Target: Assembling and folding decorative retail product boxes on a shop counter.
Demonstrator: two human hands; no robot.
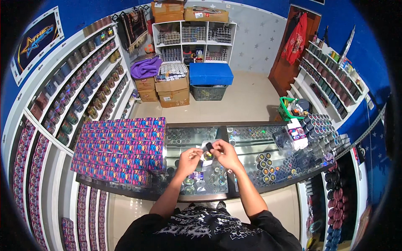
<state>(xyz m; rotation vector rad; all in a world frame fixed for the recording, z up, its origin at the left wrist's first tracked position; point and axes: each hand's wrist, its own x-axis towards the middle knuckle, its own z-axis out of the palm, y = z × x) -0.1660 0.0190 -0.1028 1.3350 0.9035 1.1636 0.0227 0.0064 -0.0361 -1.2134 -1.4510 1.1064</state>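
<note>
Both hands are over a glass-topped counter point(247, 146). My right hand point(227, 155) is closed, with a small black object point(209, 146) between thumb and fingers; its kind is too small to tell. To its left, my left hand point(189, 161) has its fingers pinched together, and what they hold, if anything, cannot be made out. Between the hands is a small round item point(207, 156) with a yellow-green label and a pale edge. A small purple printed card or box point(196, 175) lies on the glass just below my left hand.
Purple-and-blue printed boxes point(121, 146) are stacked on the counter's left. At its right end stand a white open carton point(298, 136) and stacked round spools point(320, 125). Round labelled discs point(266, 167) show in the glass right of my hands. Stocked shelves point(79, 83) line the left wall.
</note>
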